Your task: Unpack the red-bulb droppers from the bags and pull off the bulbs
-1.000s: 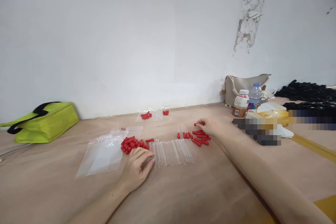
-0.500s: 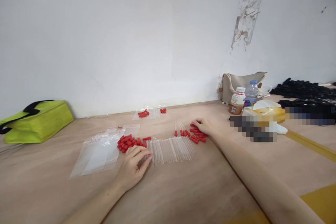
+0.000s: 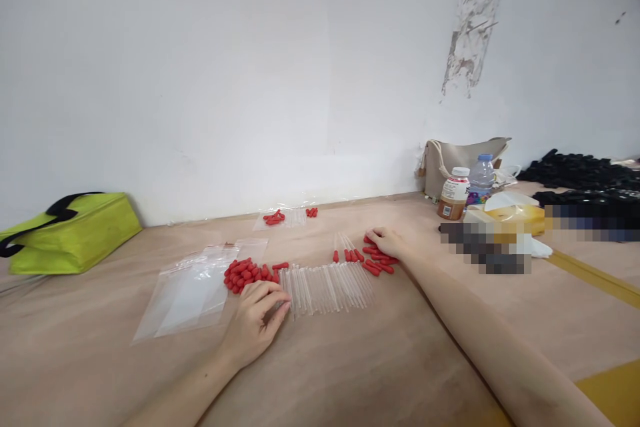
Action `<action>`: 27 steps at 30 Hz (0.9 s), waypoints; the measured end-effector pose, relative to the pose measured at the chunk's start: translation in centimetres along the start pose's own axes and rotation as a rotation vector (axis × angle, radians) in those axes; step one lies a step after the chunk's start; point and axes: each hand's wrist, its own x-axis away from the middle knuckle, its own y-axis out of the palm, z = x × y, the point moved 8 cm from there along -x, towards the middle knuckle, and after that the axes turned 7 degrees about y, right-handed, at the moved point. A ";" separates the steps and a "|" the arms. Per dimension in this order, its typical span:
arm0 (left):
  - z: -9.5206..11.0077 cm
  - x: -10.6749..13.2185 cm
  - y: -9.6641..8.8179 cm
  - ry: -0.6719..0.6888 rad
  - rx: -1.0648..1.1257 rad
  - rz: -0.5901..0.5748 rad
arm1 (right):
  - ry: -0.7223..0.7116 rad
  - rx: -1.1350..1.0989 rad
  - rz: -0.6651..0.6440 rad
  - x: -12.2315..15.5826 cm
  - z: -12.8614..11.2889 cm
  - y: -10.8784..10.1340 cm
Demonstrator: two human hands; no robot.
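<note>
My left hand (image 3: 257,320) rests on the brown paper with its fingers loosely bent and the thumb apart from them. Its fingertips lie against the left end of a row of thin clear tubes (image 3: 327,288). Just beyond it is a heaped pile of red rubber bulbs (image 3: 245,272). My right hand (image 3: 384,241) reaches to a smaller group of red bulbs (image 3: 377,257), thumb and fingers closed on a red bulb (image 3: 369,239) at its far left edge. Beside that group lie several droppers (image 3: 349,255), clear tubes with red bulbs fitted on one end.
Flat clear zip bags (image 3: 193,290) lie at left, near a lime-green bag (image 3: 75,233). A filled clear bag (image 3: 293,217) lies by the wall. At right stand a drink bottle (image 3: 455,193), a water bottle (image 3: 481,177), a beige bag (image 3: 435,163) and a tissue pack (image 3: 520,217).
The view shifts very slightly. Both hands keep the same places by the tubes and the red bulbs; nothing else visibly moves.
</note>
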 end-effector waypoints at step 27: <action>-4.6 -11.8 13.3 -0.591 -0.156 -0.668 | -0.050 -0.133 0.108 -1.0 0.7 -1.3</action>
